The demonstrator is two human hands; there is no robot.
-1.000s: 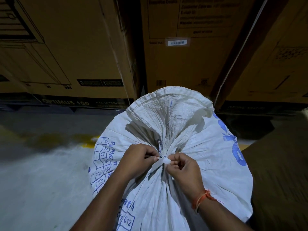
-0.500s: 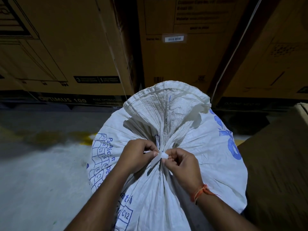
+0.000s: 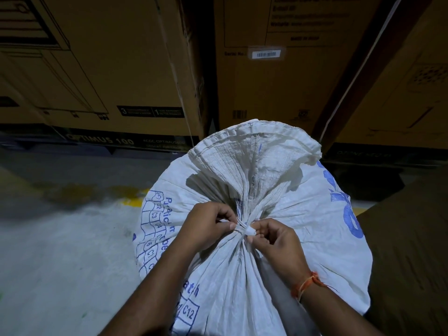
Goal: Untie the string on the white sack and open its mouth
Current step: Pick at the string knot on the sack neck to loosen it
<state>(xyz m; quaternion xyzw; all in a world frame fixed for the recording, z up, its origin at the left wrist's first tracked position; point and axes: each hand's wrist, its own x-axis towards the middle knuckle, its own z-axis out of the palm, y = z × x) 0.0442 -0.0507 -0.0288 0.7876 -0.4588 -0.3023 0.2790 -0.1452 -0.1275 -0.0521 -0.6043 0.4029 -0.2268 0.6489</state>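
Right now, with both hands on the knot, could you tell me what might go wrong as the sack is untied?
1. The knot looks small and tight against the gathered neck; pulling the wrong strand may tighten it, and the dim light does not help.
2. The sack bulges full; once the string is freed, the mouth may flop open and spill.
3. The left hand and right hand pinch with fingertips only, so the grip may slip.
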